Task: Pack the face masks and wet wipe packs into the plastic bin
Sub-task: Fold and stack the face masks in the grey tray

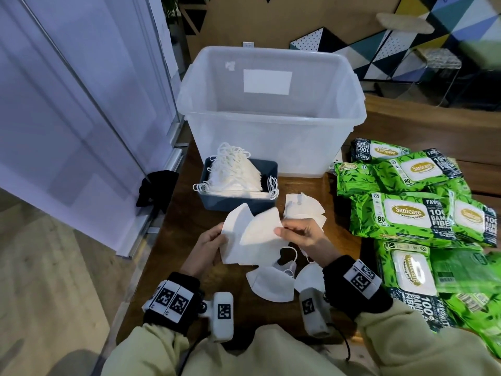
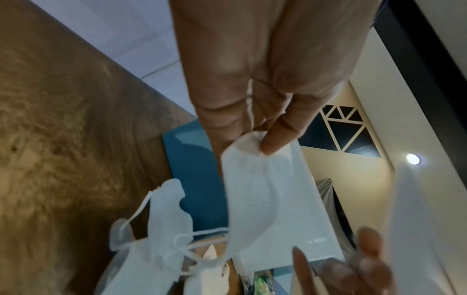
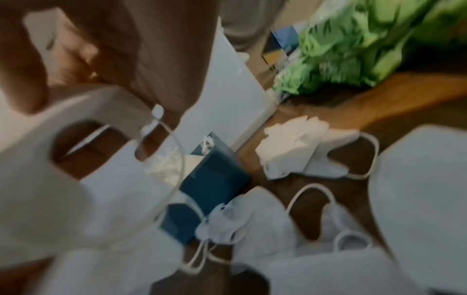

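Both hands hold folded white face masks [image 1: 252, 234] above the wooden table [image 1: 184, 229], in front of the clear plastic bin [image 1: 271, 109]: left hand [image 1: 208, 244] grips the left edge, right hand [image 1: 303, 234] pinches the right corner. Left wrist view alone shows thumb and fingers [image 2: 275, 143] pinching a mask tip. Head view alone shows green wet wipe packs [image 1: 406, 213] heaped at right, more masks in a blue tray [image 1: 238, 202].

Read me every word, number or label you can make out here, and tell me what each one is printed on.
"Sanicare": lid label of a green wet wipe pack.
"80": the same pack, lower left of the lid.
"100", "FIBE", cut off at the edge: its dark end panel.
"Sanicare", "80": wet wipe pack behind it.
"100%", "FAVORIT": upside down on the nearest pack.
White label on the plastic bin: blank.
Wrist markers: patterns only.
Small print: unreadable.
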Tool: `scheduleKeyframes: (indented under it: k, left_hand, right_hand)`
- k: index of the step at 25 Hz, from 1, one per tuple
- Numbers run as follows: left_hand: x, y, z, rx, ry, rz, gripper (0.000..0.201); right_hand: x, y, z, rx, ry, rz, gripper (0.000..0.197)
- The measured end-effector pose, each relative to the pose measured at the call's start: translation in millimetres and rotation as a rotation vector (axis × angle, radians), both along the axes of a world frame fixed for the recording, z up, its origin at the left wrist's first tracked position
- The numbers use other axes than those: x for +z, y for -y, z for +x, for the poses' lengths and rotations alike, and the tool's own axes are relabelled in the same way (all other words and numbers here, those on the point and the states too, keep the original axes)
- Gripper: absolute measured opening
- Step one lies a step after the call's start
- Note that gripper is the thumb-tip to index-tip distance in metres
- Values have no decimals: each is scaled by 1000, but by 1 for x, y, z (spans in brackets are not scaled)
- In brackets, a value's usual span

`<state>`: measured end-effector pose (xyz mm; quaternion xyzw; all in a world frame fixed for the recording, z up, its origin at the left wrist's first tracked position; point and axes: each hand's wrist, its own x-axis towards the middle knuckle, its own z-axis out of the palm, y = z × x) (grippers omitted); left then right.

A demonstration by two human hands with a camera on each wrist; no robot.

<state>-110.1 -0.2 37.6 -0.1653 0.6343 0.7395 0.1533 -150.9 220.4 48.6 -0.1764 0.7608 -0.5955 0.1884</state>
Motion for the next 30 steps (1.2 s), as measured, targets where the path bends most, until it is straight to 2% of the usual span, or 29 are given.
scheduleKeyframes:
  k: [2, 5, 8, 10, 13, 18, 21, 23, 25, 27, 29, 30]
  left_hand:
    - [8, -6, 1, -6, -7, 39, 33]
    - [11, -16, 1, 16, -21, 115, 37]
    - [9, -18, 4, 113, 37, 169, 28]
    - [7, -17, 6, 85, 60, 214, 33]
    - [4, -15, 8, -32, -1, 107, 33]
    - [-2, -16, 9, -71, -106, -45, 17]
    - [-2, -18, 7, -36, -123, -112, 18]
    - [-1, -17, 6, 26, -111, -150, 21]
    - [-3, -7, 6, 78, -83, -187, 23]
    - [-5, 9, 6, 144, -59, -197, 23]
    - [-5, 27, 9, 233, -44, -161, 21]
    - [-4, 33, 11, 273, -44, -137, 20]
  right_hand:
    - [1, 13, -5, 24, -10, -4, 31]
    - [-3, 28, -10, 62, -62, 142, 34]
    - [-4, 31, -12, 65, -61, 232, 33]
    - [1, 32, -12, 62, -64, 263, 35]
    - [3, 35, -15, 49, -63, 304, 31]
    - [-2, 32, -19, 52, -67, 340, 25]
    - [-7, 33, -20, 64, -67, 368, 28]
    - [-9, 31, -22, 105, 10, 326, 27]
    - [-12, 24, -21, 136, 100, 259, 17]
    - [-23, 11, -20, 49, -9, 328, 6]
    - [-38, -2, -14, -41, -154, 528, 10]
    - [-45, -5, -8, 2, -194, 636, 12]
